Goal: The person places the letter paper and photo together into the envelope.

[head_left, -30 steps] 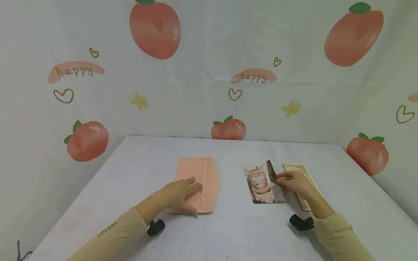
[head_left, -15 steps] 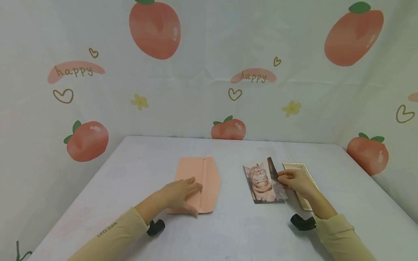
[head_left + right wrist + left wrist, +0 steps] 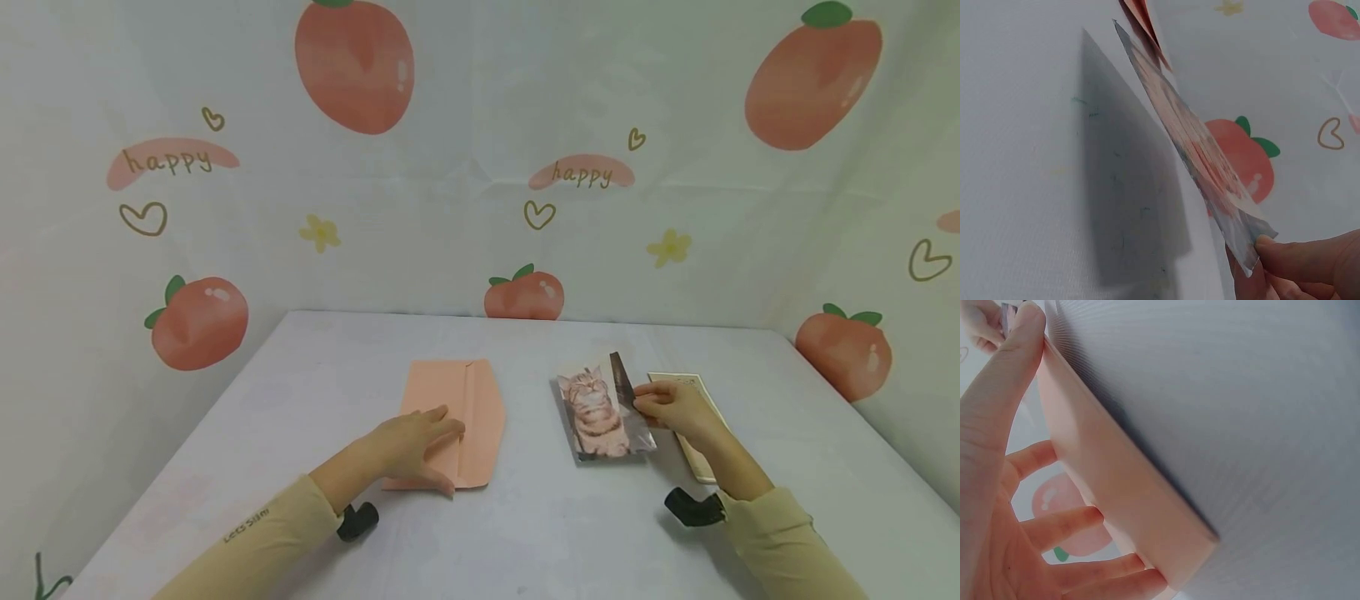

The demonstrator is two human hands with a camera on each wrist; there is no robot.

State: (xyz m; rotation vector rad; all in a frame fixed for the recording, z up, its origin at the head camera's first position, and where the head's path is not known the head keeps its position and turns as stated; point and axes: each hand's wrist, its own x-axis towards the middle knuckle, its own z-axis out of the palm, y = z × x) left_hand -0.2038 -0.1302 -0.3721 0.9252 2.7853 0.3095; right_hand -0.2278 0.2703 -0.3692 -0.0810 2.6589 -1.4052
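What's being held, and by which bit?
The right hand pinches the glossy rectangular cat picture by its right edge; the left hand just rests on the peach-coloured paper envelope.

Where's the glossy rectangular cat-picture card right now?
In the head view, the glossy cat-picture card is right of centre, between the peach paper envelope and the gold-edged rectangular card, pinched by the right hand.

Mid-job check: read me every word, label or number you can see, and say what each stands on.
"happy": left pink band on the backdrop.
"happy": middle pink band, same backdrop.
"Lets S...": left sleeve; the rest is too blurred to read.
Too small to read: marks near the gold card's top.
No text I can make out: envelope, cat photo.
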